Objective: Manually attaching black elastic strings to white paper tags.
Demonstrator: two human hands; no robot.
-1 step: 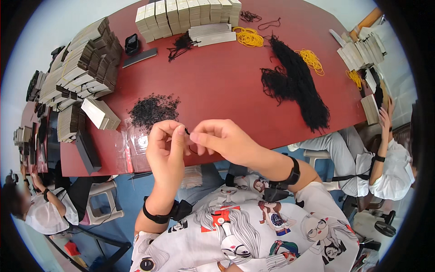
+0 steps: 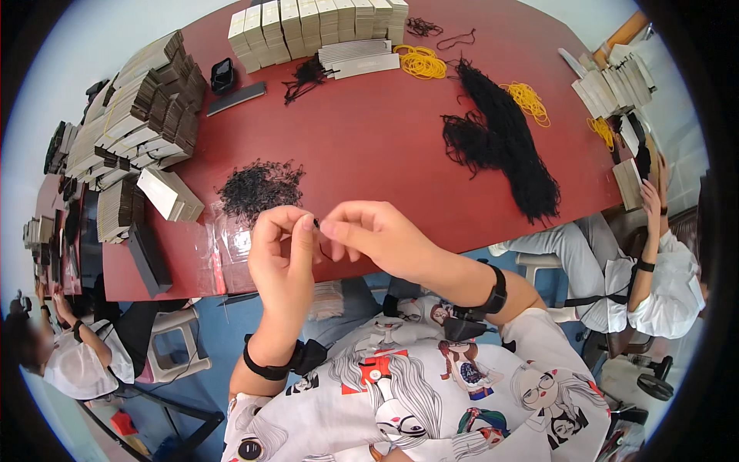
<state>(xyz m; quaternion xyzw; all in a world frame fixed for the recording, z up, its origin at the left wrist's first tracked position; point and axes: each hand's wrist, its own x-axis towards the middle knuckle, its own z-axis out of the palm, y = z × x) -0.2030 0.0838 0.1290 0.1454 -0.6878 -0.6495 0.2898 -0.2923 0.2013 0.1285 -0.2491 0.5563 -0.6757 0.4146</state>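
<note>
Nothing has shifted since the earlier frame. The left hand and right hand pinch a small black hair tie between touching fingertips. Just beyond the left hand lies a loose black tie pile on the red table; farther off, yellow rubber bands.

Both forearms bare. Left hand: black band with a dark clip-on unit at the wrist. Right hand: black wristband with a dark block beneath. White short-sleeved shirt, cartoon faces printed in black, red accents.
</note>
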